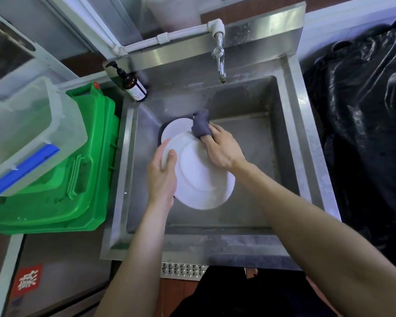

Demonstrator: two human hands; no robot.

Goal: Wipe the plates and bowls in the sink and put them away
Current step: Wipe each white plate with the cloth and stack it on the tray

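Plate [201, 177] gripped at rim by your left hand [161, 173] over sink [290, 138]; your right hand [222, 148] pinches grey cloth [200, 124] against plate's top edge.

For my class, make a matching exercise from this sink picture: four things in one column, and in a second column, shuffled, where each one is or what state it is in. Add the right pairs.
Column 1
1. white plate
2. grey cloth
3. brown pump bottle
4. green bin

Column 2
A. stands on the sink's back left corner
B. gripped at its rim by the left hand
C. sits beside the sink, on its left
D. held by the right hand against the plate's far edge

Pairs: 1-B, 2-D, 3-A, 4-C
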